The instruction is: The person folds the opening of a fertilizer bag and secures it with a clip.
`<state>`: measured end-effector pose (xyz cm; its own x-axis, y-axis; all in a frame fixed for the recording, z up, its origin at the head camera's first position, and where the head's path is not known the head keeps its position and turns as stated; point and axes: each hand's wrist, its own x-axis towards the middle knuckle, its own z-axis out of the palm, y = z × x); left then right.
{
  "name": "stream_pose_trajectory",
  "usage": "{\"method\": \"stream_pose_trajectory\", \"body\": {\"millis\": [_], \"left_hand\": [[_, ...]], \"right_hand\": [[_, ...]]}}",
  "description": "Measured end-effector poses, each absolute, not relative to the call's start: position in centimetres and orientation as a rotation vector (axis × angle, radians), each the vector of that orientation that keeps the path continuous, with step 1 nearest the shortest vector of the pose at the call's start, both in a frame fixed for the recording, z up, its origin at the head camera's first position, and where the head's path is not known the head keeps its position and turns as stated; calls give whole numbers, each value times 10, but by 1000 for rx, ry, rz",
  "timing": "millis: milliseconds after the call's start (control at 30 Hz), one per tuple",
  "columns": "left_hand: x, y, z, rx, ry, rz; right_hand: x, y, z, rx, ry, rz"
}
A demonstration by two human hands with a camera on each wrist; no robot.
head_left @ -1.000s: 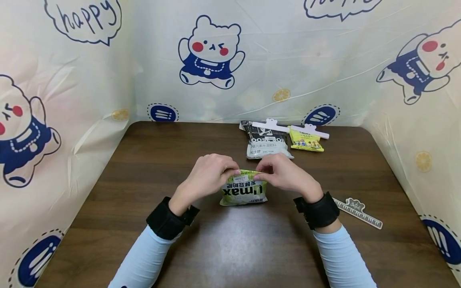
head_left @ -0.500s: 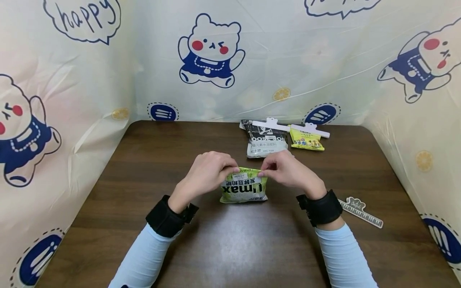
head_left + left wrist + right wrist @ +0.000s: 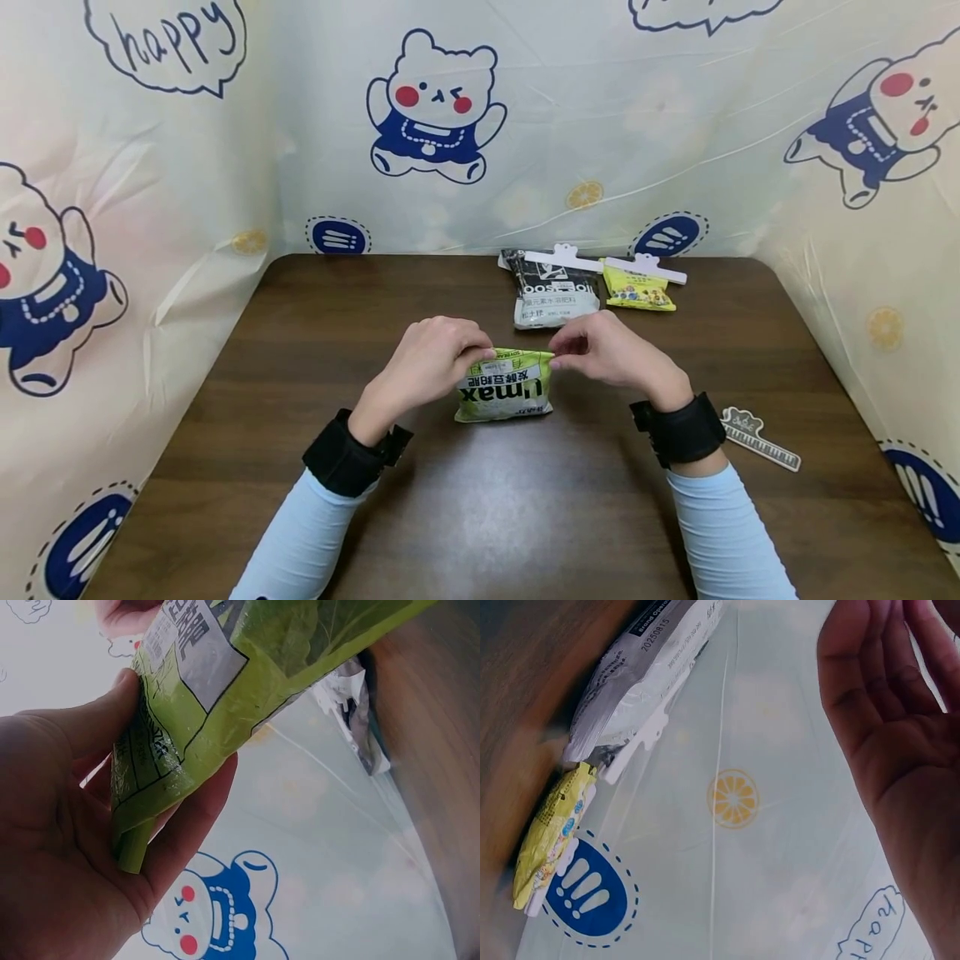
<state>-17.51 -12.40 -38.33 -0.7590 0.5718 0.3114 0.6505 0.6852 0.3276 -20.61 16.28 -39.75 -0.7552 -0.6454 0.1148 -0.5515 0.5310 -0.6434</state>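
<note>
A small green fertilizer bag (image 3: 504, 390) marked Umax stands upside down, its label inverted, at the middle of the table. My left hand (image 3: 435, 354) pinches its upper left edge; the left wrist view shows thumb and fingers around the green bag (image 3: 187, 742). At the upper right corner, the thumb and forefinger of my right hand (image 3: 611, 354) pinch the bag's edge. In the right wrist view the right hand (image 3: 900, 750) has curved fingers, and their tips run out of the frame.
A black and silver bag (image 3: 557, 300) and a yellow packet (image 3: 639, 292) lie at the back, each with a white sealing clip along its top. A loose clear-and-white clip (image 3: 761, 440) lies right of my right wrist. Printed cloth (image 3: 322, 125) surrounds the table (image 3: 337, 308).
My right hand has slid right along the bag's top edge to its corner, and the wrist has shifted right, hiding part of the loose clip. My left hand has barely moved.
</note>
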Motion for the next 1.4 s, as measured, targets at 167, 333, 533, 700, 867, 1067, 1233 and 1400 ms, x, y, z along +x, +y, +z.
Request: {"method": "stream_pose_trajectory", "body": {"millis": [167, 333, 533, 700, 867, 1067, 1233, 1400], "left_hand": [[-174, -124, -383, -1024, -2710, -626], [-174, -124, -382, -1017, -2712, -623], [-174, -122, -382, -1007, -2707, -615], [-174, -122, -382, -1016, -2697, -623], [-174, -121, -382, -1026, -2691, -633], [-174, -122, -382, -1023, -2705, -633], [-174, -122, -382, -1020, -2705, -636], [-174, -122, -382, -1022, -2710, -640]], "right_hand": [[-206, 160, -397, -1039, 2599, -1054], [-205, 157, -397, -1109, 2614, -1071], [-206, 157, -398, -1127, 2630, -1057], [-204, 163, -393, -1011, 2604, -992], [-206, 193, -387, -836, 2558, -899], [-206, 253, -382, -500, 2567, -698], [-201, 304, -386, -297, 2477, -649], [-194, 338, -398, -159, 2414, -719]]}}
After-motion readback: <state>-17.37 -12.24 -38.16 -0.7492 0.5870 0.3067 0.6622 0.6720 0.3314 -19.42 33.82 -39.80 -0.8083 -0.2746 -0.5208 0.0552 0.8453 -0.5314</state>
